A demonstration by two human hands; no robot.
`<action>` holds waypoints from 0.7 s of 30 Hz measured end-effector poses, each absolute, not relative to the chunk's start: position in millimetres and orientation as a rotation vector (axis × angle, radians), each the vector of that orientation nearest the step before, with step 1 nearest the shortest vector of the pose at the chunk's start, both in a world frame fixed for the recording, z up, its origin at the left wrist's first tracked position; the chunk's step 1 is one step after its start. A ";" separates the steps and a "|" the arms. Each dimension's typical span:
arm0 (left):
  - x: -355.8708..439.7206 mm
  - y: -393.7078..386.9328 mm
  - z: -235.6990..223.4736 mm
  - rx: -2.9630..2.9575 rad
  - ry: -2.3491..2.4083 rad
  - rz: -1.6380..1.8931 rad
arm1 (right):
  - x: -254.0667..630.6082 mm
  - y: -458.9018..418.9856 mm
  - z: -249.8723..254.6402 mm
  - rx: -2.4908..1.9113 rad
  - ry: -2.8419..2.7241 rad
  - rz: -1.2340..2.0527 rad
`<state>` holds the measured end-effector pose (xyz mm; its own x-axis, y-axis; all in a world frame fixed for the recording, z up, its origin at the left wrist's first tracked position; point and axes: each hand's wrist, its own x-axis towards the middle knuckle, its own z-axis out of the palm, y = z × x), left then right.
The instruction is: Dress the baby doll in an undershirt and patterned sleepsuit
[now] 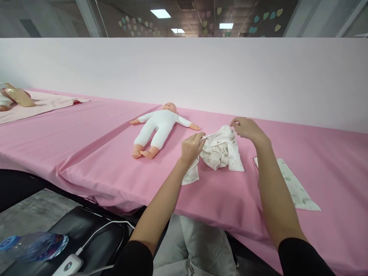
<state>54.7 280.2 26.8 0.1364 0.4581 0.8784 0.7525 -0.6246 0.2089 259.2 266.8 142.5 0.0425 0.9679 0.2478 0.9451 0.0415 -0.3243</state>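
Note:
A small white baby shirt with a faint print (220, 153) lies bunched on the pink tablecloth (115, 168). My left hand (192, 146) pinches its left edge. My right hand (246, 128) grips its upper right edge, lifting the cloth slightly. To the left of the shirt a baby doll in a white bodysuit (158, 128) lies on its back, arms spread, apart from both hands. A second printed garment (293, 186) lies flat to the right of my right forearm.
A white partition wall (201, 73) runs behind the table. At the far left another doll (13, 97) rests on a pale pink cloth (43, 103). Below the table's front edge are a black chair (94, 237), a water bottle (33, 245) and a white cabled device (69, 264).

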 end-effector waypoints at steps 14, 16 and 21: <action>57.5 279.5 22.6 -2.115 -1.151 -1.469 | 261.5 313.9 95.1 -1.905 -1.677 0.087; 56.1 280.9 21.6 -2.065 -1.197 -1.491 | 266.0 310.5 107.0 -1.775 -1.532 0.011; 48.4 282.6 28.8 -2.023 -1.003 -1.440 | 276.8 288.3 144.8 -1.401 -1.309 -0.038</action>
<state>48.4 282.6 28.8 0.1863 0.2957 0.9369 0.7764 -0.6286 0.0440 276.8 288.3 144.8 0.3754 0.6493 0.6615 0.6869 0.2843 -0.6689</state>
